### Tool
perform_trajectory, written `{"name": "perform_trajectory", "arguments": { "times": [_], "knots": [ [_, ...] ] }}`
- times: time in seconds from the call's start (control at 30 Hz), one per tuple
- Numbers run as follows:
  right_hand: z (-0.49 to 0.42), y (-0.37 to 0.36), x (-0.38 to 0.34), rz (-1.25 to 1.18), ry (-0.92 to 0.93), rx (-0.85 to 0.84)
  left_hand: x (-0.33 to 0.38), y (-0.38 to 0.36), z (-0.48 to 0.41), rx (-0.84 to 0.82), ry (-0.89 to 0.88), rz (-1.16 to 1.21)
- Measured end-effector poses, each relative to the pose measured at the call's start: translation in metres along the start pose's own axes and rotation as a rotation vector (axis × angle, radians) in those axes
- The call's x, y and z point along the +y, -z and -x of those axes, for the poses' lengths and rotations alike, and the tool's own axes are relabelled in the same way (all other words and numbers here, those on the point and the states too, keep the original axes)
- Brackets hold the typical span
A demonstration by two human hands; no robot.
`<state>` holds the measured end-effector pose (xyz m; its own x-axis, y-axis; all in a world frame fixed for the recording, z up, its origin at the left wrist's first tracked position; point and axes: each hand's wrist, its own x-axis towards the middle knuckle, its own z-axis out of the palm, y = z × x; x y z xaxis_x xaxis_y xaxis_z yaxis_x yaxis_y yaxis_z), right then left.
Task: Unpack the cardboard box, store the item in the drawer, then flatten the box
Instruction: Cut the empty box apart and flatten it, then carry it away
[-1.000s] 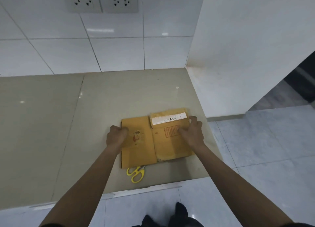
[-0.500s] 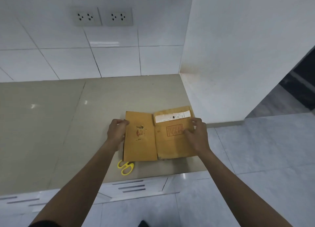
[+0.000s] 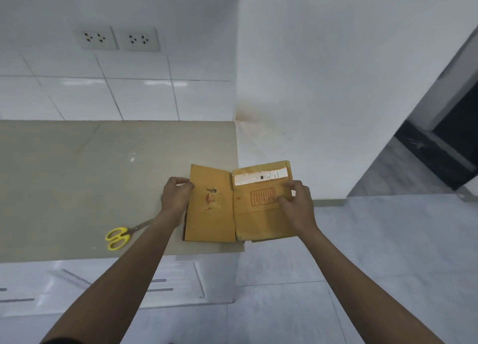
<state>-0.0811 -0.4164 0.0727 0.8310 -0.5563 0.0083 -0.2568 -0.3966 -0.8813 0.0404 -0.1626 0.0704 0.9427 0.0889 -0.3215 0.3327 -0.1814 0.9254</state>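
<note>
The flattened brown cardboard box (image 3: 219, 222) is held at the right end of the beige counter (image 3: 77, 178), its right half reaching past the counter's edge over the floor. It carries a white label strip and a red stamp. My left hand (image 3: 177, 197) grips its left edge. My right hand (image 3: 297, 204) holds its right panel, thumb on top. White drawer fronts (image 3: 165, 281) with grey handle slots show below the counter's front edge, all shut.
Yellow-handled scissors (image 3: 120, 236) lie on the counter to the left of my left forearm. Two wall sockets (image 3: 119, 39) sit in the tiled wall behind. A white wall stands to the right, and a dark doorway (image 3: 455, 136) at far right.
Both hands have lifted the flattened box off the counter and moved it rightward past the counter's end. The view has drawn back, so the scissors and drawer fronts show more.
</note>
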Motion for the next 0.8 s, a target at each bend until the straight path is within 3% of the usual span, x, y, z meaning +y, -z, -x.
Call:
{"name": "perform_trajectory", "arguments": {
  "times": [0.4, 0.8],
  "knots": [
    [-0.021, 0.146, 0.091, 0.039, -0.109, 0.099, 0.004, -0.166, 0.056, -0.198, -0.036, -0.088],
    [-0.12, 0.183, 0.186, 0.165, -0.261, 0.017, -0.005, -0.307, 0.001, -0.34, 0.135, -0.15]
  ]
}}
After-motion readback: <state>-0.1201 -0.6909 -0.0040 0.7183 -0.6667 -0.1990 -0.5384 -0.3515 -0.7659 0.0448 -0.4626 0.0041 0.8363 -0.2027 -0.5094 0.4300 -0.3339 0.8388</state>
